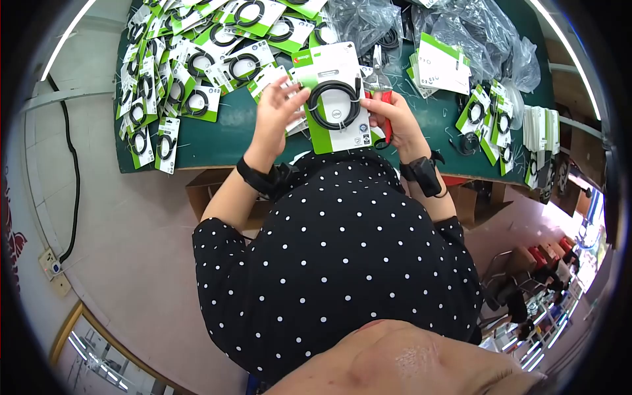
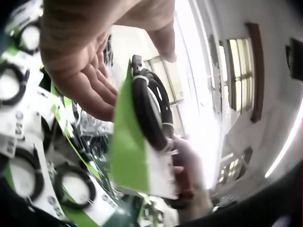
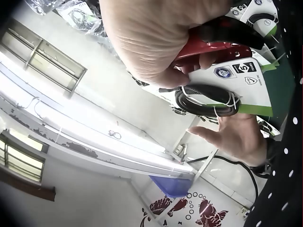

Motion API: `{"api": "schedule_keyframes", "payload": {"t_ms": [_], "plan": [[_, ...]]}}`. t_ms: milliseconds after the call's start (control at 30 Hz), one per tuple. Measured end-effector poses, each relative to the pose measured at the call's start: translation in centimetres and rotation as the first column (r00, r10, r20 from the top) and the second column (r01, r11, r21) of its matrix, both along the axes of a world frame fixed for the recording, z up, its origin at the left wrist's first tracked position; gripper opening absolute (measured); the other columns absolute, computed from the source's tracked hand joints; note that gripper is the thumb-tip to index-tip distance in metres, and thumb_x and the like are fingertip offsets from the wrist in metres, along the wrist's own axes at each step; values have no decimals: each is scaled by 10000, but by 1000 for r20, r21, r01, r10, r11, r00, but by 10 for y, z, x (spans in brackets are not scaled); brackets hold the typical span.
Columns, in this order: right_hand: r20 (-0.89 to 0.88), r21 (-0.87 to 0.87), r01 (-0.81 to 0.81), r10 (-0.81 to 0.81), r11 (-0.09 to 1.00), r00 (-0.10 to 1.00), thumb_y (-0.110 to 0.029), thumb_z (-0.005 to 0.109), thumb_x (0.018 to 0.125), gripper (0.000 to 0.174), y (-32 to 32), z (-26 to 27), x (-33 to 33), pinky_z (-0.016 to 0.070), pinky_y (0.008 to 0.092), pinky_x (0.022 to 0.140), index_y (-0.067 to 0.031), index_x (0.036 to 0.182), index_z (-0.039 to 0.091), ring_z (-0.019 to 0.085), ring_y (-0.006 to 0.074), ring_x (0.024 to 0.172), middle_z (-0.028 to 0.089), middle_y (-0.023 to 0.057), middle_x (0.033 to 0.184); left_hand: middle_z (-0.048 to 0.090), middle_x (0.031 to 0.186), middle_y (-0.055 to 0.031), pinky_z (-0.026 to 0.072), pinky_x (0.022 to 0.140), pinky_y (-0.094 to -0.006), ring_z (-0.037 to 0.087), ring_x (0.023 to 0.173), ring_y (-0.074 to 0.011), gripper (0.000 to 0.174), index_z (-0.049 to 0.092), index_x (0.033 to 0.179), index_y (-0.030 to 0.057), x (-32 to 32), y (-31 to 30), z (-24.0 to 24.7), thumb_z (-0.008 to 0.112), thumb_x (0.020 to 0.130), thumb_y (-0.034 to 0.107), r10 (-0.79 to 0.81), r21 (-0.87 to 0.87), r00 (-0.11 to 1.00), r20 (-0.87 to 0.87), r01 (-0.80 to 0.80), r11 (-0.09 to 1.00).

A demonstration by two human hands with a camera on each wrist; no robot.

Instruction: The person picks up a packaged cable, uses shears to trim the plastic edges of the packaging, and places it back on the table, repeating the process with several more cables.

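Fingers (image 1: 289, 89) of the left hand (image 1: 280, 112) are spread and touch the left side of the cable card (image 1: 329, 62), while the right hand (image 1: 395, 122) curls its fingers round red cutters (image 1: 388, 128) and pinches the card's right side, above the green tabletop (image 1: 224, 141).

The green bench (image 1: 224, 141) has lots of cable cards (image 1: 197, 62) lying on its left side. Clear plastic bags (image 1: 474, 39) and a small pile of cards (image 1: 442, 64) lie on the right.
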State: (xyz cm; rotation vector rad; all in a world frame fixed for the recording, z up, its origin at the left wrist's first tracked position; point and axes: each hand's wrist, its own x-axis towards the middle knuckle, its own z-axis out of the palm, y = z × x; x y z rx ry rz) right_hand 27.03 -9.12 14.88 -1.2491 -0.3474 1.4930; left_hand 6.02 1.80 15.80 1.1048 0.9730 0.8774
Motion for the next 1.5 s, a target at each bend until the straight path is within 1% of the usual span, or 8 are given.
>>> {"api": "schedule_keyframes", "payload": {"t_ms": [100,267,500,667,767,1233,1333,1500], "plan": [[27,-47,39,-37,998,999,-147,735,780,277,6,20,-16,379,179,474,-108,651,493,491,51,512,537,-22,636,632,1096,-76,529,756,-259,630,927,-134,229,604,1065,11,1,11,-3,634,880,143,-186,-643,905,382,405,650],[267,27,-47,38,999,963,-153,758,767,305,1,14,-25,370,168,489,-113,650,479,476,29,526,530,-34,638,646,1057,-63,540,728,-263,653,820,-131,270,586,1115,22,15,-3,-7,636,875,135,-190,-505,936,296,323,801],[265,57,11,-26,998,964,-144,769,757,313,1,11,-27,361,172,482,-121,648,476,469,21,532,527,-42,638,643,1059,-60,526,748,-250,634,914,-128,298,565,1145,17,19,-11,-2,630,880,136,-133,-437,936,325,274,857],[258,90,43,-65,995,964,-137,764,760,314,1,10,-21,356,178,471,-121,644,473,461,20,527,522,-42,631,640,1059,-60,522,763,-251,623,945,-126,327,536,1174,14,10,-12,8,625,875,111,-209,-551,907,367,392,737],[243,128,49,-79,991,967,-174,781,740,305,0,7,-18,375,187,472,-96,646,501,466,26,525,525,-34,625,630,1076,-68,526,790,-274,623,954,-136,356,508,1198,7,5,-14,-5,618,866,74,-409,-362,876,256,479,800],[496,113,-35,-26,993,868,-300,704,818,340,-3,-9,-6,408,232,503,-46,653,551,491,67,550,532,-32,631,635,1066,-87,556,759,-305,643,923,-163,311,541,1156,0,6,-16,-2,610,854,29,-266,-526,887,377,441,727],[974,217,-295,-187,931,126,-390,668,824,383,-12,6,4,444,277,529,-51,673,573,542,141,625,553,12,678,637,1062,-93,566,743,-310,651,895,-164,287,552,1138,2,1,-7,-8,605,857,28,-164,-562,903,398,381,734],[976,9,-418,-99,908,-193,-375,642,831,377,-27,38,-8,470,297,591,-51,658,557,553,218,726,552,61,765,640,1031,-98,575,722,-310,657,867,-168,245,561,1100,-1,-2,-7,-8,602,861,25,-104,-450,947,303,238,861]]}}
